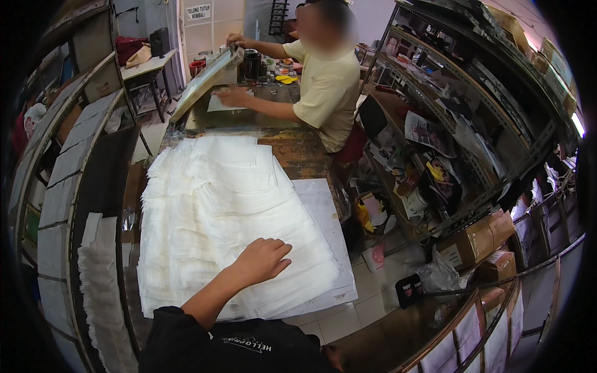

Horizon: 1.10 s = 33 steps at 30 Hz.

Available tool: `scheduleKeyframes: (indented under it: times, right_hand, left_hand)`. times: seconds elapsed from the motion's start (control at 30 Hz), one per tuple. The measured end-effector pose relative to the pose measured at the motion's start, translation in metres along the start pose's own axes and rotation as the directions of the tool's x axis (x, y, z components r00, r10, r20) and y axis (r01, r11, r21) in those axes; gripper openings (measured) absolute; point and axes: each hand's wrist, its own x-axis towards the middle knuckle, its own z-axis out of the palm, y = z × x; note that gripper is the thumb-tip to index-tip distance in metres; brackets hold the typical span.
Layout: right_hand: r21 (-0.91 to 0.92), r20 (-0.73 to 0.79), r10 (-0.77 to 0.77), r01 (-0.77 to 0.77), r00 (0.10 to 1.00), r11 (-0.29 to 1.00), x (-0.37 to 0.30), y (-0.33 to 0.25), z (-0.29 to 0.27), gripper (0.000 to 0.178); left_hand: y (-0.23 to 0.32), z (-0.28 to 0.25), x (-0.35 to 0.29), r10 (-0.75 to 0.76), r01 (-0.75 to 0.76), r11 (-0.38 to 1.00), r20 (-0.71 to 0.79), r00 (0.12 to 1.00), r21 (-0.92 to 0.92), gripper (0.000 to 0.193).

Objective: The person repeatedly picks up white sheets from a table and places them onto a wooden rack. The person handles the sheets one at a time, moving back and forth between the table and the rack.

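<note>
My left hand (264,258) is over the near part of a broad, overlapping pile of thin white sheets (211,193). Its fingers are loosely bent, the thumb apart from them, and I see nothing held. I cannot tell whether it touches the pile. Low at the bottom edge, a small dark patch of skin beside my black shirt looks like my right hand (333,355); its fingers are hidden. Larger flat white sheets (320,199) stick out beneath the pile on the right. Across the table, a person tilts up a screen-printing frame (205,81), one hand near a white sheet (227,101).
The stained worktable (298,152) runs away from me. Cluttered metal shelves (429,56) line the right side, with cardboard boxes (479,239) below. Racks of white sheets (59,211) stand at the left. Ink pots (252,65) and a yellow cloth (286,79) sit beyond the frame.
</note>
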Motion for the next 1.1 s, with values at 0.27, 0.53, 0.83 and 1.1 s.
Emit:
scheduleKeyframes:
  times: [0.27,0.53,0.83,1.1]
  right_hand:
    - [0.186,-0.121,0.132,-0.108,0.984,0.977,-0.060,-0.117,0.014,0.036]
    - [0.145,-0.066,0.125,-0.114,0.990,0.983,-0.053,-0.122,0.013,0.038]
    - [0.211,0.019,0.156,-0.156,0.988,0.965,-0.029,-0.080,0.012,0.040]
    - [0.203,-0.098,0.142,-0.119,0.985,0.972,-0.047,-0.087,0.022,0.038]
  left_hand:
    - [-0.006,0.001,-0.009,-0.022,0.022,0.999,0.024,0.999,0.027,0.026]
    - [-0.016,-0.006,-0.007,-0.093,0.091,0.995,0.057,0.994,0.027,0.028]
    - [-0.021,-0.010,0.001,-0.040,0.040,0.999,-0.001,0.999,0.036,0.025]
    - [-0.021,-0.004,0.005,-0.002,0.000,0.999,0.041,0.999,0.041,0.025]
